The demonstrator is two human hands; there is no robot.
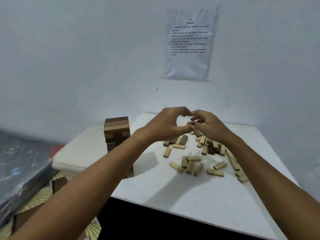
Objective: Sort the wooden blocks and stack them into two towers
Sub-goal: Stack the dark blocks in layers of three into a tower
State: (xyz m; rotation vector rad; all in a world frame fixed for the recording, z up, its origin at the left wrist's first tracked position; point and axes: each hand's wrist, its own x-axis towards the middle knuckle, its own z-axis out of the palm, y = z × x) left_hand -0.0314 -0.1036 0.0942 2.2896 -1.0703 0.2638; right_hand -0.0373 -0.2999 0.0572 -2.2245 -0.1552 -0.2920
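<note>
A tower of dark wooden blocks stands at the left side of the white table; my left forearm hides its lower part. Loose light blocks lie scattered in the middle, and a mixed pile of light and dark blocks sits behind them to the right. Both hands hover above the far side of the pile with fingertips meeting. My right hand has curled fingers that seem to pinch a dark block. My left hand curves thumb and forefinger into a ring toward it; its own hold is unclear.
A printed sheet hangs on the white wall behind the table. A white cushion-like slab lies left of the table, with a dark plastic bag and a patterned mat on the floor. The table's front edge drops to black.
</note>
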